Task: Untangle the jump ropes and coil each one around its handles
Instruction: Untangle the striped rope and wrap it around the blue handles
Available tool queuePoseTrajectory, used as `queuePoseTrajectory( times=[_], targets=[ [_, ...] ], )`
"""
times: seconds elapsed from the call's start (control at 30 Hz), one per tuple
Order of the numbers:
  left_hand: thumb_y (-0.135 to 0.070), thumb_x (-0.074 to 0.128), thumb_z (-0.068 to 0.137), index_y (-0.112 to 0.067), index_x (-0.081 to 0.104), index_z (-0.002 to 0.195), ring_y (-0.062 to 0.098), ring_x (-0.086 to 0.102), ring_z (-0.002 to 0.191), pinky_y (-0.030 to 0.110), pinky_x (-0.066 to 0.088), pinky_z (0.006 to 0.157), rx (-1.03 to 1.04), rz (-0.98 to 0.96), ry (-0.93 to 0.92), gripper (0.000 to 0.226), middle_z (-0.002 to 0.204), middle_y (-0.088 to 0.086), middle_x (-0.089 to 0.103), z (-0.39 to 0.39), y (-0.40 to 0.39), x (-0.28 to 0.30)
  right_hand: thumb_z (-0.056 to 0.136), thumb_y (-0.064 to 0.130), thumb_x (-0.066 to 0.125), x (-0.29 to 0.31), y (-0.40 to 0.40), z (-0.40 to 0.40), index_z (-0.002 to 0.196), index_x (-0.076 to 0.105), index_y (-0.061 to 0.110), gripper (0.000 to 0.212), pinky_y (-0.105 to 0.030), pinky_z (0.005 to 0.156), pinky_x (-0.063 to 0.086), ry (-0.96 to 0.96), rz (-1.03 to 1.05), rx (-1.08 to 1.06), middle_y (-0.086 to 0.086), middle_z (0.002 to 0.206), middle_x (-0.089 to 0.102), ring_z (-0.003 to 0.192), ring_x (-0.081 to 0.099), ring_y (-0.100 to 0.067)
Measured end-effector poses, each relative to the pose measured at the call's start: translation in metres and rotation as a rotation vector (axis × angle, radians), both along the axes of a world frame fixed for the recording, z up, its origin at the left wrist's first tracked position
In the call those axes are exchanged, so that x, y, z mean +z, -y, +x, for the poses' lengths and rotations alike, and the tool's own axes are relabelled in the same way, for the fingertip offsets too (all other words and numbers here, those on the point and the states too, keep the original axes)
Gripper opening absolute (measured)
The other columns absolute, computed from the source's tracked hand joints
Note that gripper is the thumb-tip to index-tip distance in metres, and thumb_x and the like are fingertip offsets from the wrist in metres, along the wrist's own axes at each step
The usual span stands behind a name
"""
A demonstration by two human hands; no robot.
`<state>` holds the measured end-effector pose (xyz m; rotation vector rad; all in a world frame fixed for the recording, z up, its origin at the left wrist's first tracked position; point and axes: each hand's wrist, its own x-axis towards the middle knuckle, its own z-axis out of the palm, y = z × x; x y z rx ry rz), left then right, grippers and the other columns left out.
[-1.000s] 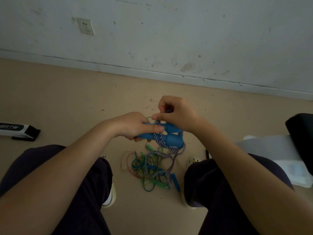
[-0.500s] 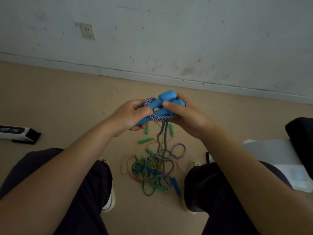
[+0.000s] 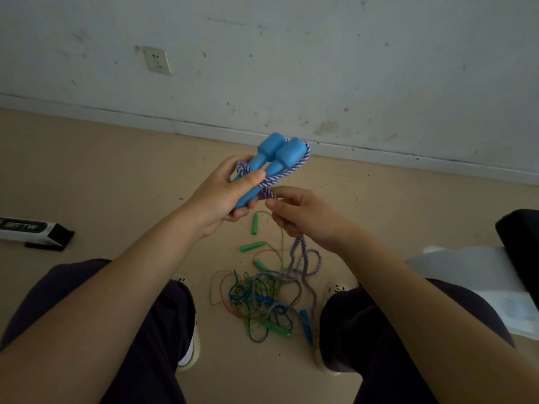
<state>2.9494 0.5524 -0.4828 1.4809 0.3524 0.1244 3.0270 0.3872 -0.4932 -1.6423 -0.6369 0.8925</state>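
- Left hand [image 3: 224,196] grips the two blue handles [image 3: 271,161] side by side, thumb pressed across their shafts, the fat ends pointing toward 1 o'clock, up at the wall [image 3: 291,53].
- Striped rope [image 3: 280,176], white and purple, loops round the pair of handles: one turn sits by the left thumb, another runs round the fat end at the handles' 3 o'clock side.
- Right hand [image 3: 306,217], at 4 o'clock from the left hand, pinches the striped rope between thumb and fingers just below the handles; the rope passes through the hand and hangs from its underside to the floor [image 3: 102,176].
- At 6 o'clock from the hands, between the person's knees, lies a tangle [image 3: 259,298] of thin green, blue and orange cords with the slack striped rope running through it.
- Three green handles [image 3: 251,246] lie on the floor at the tangle's 12 o'clock edge; another green handle and a small blue handle [image 3: 306,319] lie at its 5 o'clock side.
- Far left on the floor, at 9 o'clock, rests a black-and-white box [image 3: 32,228].
- A wall socket [image 3: 157,59] sits on the wall at 11 o'clock.
- At 3 o'clock a white sheet [image 3: 466,275] lies under a dark object at the frame edge.
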Motion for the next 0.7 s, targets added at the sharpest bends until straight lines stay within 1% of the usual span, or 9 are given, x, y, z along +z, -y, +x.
queuePoseTrajectory(
  times=[0.1,0.2,0.23,0.27,0.33,0.4,0.53,0.6,0.7],
  targets=[
    [-0.034,0.064,0.095,-0.022,0.054,0.112,0.013,0.040,0.042,0.018,0.026,0.037,0.022,-0.003,-0.018,0.023,0.061,0.005,0.058,0.000,-0.003,0.001,0.103,0.020,0.047,-0.001,-0.002,-0.005,0.100,0.066,0.009,0.022,-0.023,0.048,0.039,0.080,-0.061,0.016,-0.004,0.062,0.050,0.049,0.046,-0.012],
    [-0.034,0.067,0.093,-0.014,0.050,0.102,0.015,0.042,0.041,0.018,0.024,0.037,0.084,0.017,-0.034,0.028,0.059,0.005,0.061,0.002,-0.003,0.000,0.104,0.018,0.045,-0.002,-0.003,-0.006,0.089,0.066,0.010,0.027,-0.031,0.068,0.051,0.127,-0.071,0.013,-0.007,0.069,0.059,0.067,0.060,-0.020],
    [-0.033,0.068,0.093,-0.014,0.048,0.098,0.015,0.043,0.040,0.017,0.024,0.037,0.115,0.021,-0.035,0.028,0.059,0.006,0.062,0.002,-0.003,-0.001,0.104,0.019,0.045,-0.002,-0.003,-0.006,0.089,0.066,0.010,0.028,-0.031,0.068,0.050,0.128,-0.072,0.005,-0.006,0.068,0.059,0.066,0.059,-0.019],
    [-0.033,0.069,0.092,-0.015,0.047,0.094,0.016,0.044,0.039,0.017,0.025,0.037,0.149,0.026,-0.034,0.028,0.061,0.006,0.063,0.003,-0.004,-0.002,0.105,0.020,0.043,-0.002,-0.003,-0.005,0.090,0.066,0.010,0.029,-0.030,0.063,0.048,0.111,-0.071,-0.003,-0.003,0.064,0.056,0.061,0.055,-0.017],
    [-0.031,0.070,0.092,-0.018,0.048,0.089,0.017,0.047,0.039,0.017,0.026,0.037,0.208,0.038,-0.030,0.026,0.068,0.007,0.063,0.005,-0.007,-0.003,0.105,0.022,0.041,-0.001,-0.003,-0.003,0.095,0.064,0.010,0.028,-0.024,0.049,0.035,0.055,-0.076,-0.010,0.003,0.057,0.044,0.050,0.039,-0.011],
    [-0.031,0.071,0.091,-0.023,0.050,0.088,0.017,0.049,0.041,0.018,0.030,0.039,0.247,0.068,-0.027,0.023,0.075,0.004,0.060,0.006,-0.009,-0.004,0.104,0.027,0.044,0.000,-0.003,-0.003,0.098,0.062,0.012,0.024,-0.022,0.045,0.029,0.069,-0.112,0.005,0.008,0.053,0.039,0.046,0.032,-0.007],
    [-0.030,0.071,0.091,-0.023,0.053,0.089,0.011,0.050,0.039,0.025,0.036,0.048,0.296,0.175,-0.023,0.020,0.080,0.001,0.059,0.008,-0.006,-0.010,0.102,0.031,0.049,0.011,-0.007,-0.011,0.091,0.059,0.014,0.022,-0.021,0.050,0.034,0.313,-0.210,0.055,0.009,0.055,0.044,0.043,0.040,0.000],
    [-0.028,0.071,0.091,-0.020,0.052,0.088,0.010,0.049,0.037,0.025,0.036,0.045,0.314,0.214,-0.023,0.021,0.081,0.004,0.059,0.009,-0.005,-0.013,0.101,0.031,0.050,0.015,-0.010,-0.014,0.087,0.059,0.013,0.024,-0.020,0.053,0.035,0.459,-0.248,0.081,0.008,0.061,0.046,0.049,0.044,0.000],
    [-0.026,0.071,0.091,-0.020,0.050,0.084,0.010,0.048,0.036,0.022,0.033,0.041,0.319,0.228,-0.030,0.023,0.082,0.005,0.058,0.011,-0.005,-0.017,0.100,0.029,0.051,0.019,-0.010,-0.012,0.089,0.060,0.003,0.030,-0.018,0.056,0.034,0.581,-0.271,0.116,0.003,0.070,0.048,0.061,0.043,-0.005]
  ],
)
